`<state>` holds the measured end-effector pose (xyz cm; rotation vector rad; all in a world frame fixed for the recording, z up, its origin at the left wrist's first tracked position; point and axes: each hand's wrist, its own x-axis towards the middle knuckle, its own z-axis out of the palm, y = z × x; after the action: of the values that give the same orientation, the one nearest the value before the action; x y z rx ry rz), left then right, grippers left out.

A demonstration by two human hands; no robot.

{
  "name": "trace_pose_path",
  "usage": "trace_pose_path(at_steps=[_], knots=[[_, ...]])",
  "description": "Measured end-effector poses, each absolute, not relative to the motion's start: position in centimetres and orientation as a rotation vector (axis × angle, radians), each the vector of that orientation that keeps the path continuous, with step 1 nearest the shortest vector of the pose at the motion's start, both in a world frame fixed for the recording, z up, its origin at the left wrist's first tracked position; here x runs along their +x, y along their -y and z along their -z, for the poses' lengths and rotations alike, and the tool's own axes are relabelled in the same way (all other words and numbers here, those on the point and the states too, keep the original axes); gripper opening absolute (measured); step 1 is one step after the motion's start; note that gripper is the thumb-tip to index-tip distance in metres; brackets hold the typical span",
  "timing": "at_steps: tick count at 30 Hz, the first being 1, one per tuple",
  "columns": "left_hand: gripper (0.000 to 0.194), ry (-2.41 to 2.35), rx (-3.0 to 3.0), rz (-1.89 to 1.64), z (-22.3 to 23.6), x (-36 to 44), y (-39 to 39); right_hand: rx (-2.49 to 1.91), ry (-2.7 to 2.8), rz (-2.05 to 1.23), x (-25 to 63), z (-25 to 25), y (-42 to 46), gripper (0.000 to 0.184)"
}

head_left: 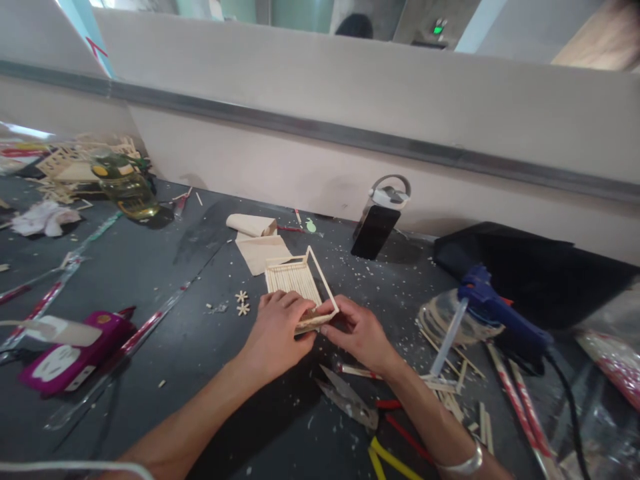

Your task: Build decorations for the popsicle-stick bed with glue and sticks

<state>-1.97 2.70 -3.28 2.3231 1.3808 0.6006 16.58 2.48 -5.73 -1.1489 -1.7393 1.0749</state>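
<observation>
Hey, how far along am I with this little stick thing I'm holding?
The slatted panel looks done, its sticks side by side. In hand, your left hand grips its near end while your right hand pinches the raised side frame; I can't tell if that's fixed. Probably left: the opposite side shows no matching frame.

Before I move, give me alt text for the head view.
The left hand and right hand hold a small stick model over a dark table. A blue glue gun is to the right, pliers lie nearer the camera, and a black bottle stands behind.
</observation>
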Motion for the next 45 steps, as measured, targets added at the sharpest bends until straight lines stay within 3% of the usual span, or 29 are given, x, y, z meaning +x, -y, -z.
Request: trace_pose_path(at_steps=[3,9,27,45], knots=[[0.013,-1.400,2.349,-0.569,3.38,-1.90,-2.66,-1.142,1.773,-1.033,16.64,5.69,-2.52,0.019],[0.005,-1.417,2.343,-0.571,3.45,-1.55,-2.69,-1.128,1.811,-0.982,16.61,5.30,-2.53,0.013],[0.014,-1.409,2.314,-0.609,3.77,-1.30,-3.09,-1.090,1.834,-0.971,16.60,5.15,-2.90,0.011],[0.006,-1.363,2.303,-0.688,3.91,-1.65,-2.92,-1.077,1.823,-0.949,16.59,5.53,-2.75,0.015]])
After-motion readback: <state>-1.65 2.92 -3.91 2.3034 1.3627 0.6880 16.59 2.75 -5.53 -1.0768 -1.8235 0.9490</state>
